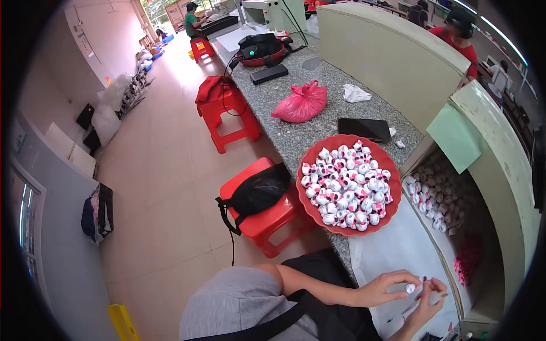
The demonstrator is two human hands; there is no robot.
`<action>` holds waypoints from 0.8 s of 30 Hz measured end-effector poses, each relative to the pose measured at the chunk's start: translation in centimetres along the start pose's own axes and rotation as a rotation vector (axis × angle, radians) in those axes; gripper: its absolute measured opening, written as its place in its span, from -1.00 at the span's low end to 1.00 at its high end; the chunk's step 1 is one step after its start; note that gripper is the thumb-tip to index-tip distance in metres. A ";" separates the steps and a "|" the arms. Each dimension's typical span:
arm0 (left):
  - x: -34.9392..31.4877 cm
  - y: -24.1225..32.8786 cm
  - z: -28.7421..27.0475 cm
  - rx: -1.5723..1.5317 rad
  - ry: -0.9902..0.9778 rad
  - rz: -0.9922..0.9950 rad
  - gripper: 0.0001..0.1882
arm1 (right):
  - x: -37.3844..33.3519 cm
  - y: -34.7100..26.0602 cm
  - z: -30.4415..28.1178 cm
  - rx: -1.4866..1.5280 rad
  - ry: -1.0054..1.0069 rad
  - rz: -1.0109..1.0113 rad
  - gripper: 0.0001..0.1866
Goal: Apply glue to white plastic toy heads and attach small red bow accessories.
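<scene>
My left hand [388, 288] is closed in a pinch around a small white ball-shaped piece [410, 288], held above the white sheet [378, 256] on the worktop. Close beside it, my right hand [427, 304] pinches a tiny dark purple bit [424, 279] between its fingertips; its exact kind is too small to make out. Beyond both hands stands a red scalloped bowl [303, 207], heaped with many small white balls [347, 187] marked in pink and black.
To the right, a shelf compartment holds more white pieces [424, 199] and small pink pieces [465, 267]. Past the bowl lie a black phone [364, 129], a tied pink bag [303, 103] and crumpled tissue [356, 93]. A red stool [250, 221] bearing a black bag [261, 190] stands left of the counter.
</scene>
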State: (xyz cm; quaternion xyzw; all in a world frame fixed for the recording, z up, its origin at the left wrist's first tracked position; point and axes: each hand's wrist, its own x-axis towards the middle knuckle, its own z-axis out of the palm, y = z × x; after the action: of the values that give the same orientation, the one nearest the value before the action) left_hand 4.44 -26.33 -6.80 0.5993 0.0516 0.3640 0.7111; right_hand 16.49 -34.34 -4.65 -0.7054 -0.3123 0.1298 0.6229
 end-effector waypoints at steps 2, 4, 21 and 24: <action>-0.2 0.1 0.1 -0.011 -0.061 -0.020 -0.67 | -2.2 -0.2 1.4 0.037 -0.013 0.035 -0.82; -0.8 0.2 0.4 -0.026 -0.124 -0.050 -0.67 | -3.4 -0.2 2.2 0.085 0.079 -0.018 -0.80; 0.1 -0.2 -1.5 -0.197 -0.112 -0.311 -0.66 | -5.3 -1.0 0.0 0.449 0.107 0.232 -0.89; -0.1 -0.6 -0.8 -0.196 -0.129 -0.297 -0.66 | -5.7 -0.8 -0.6 0.514 0.095 0.292 -0.89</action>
State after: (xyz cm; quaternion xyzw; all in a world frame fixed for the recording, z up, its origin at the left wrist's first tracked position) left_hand 4.24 -25.72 -7.55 0.5352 0.0580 0.2190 0.8138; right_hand 12.21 -38.25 -4.98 -0.5675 -0.1350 0.2595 0.7697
